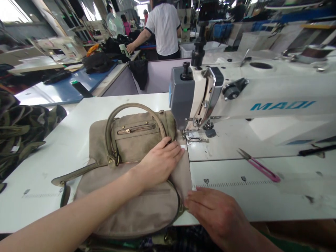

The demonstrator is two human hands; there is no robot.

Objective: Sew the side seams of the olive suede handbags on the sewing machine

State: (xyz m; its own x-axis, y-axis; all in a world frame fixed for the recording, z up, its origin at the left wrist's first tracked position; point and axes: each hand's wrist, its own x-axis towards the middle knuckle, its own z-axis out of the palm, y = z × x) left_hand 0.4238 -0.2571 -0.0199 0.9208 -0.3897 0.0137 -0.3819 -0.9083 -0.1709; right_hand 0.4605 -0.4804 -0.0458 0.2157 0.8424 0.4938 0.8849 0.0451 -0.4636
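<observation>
A khaki fabric handbag lies flattened on the white sewing table, its rounded handle and small zipped pocket facing up. My left hand rests flat on the bag's right side, fingers stretched towards the presser foot. Lower down, my right hand has its fingers pressed together at the bag's right edge, close to the table front; its fingertips are partly hidden. The bag's upper right edge reaches beside the needle area of the sewing machine.
Pink-handled thread snips lie right of the bag. Camouflage fabric is heaped at the left. Beyond the table stand a light purple partition and a blue-topped table. A person in a white shirt stands further back.
</observation>
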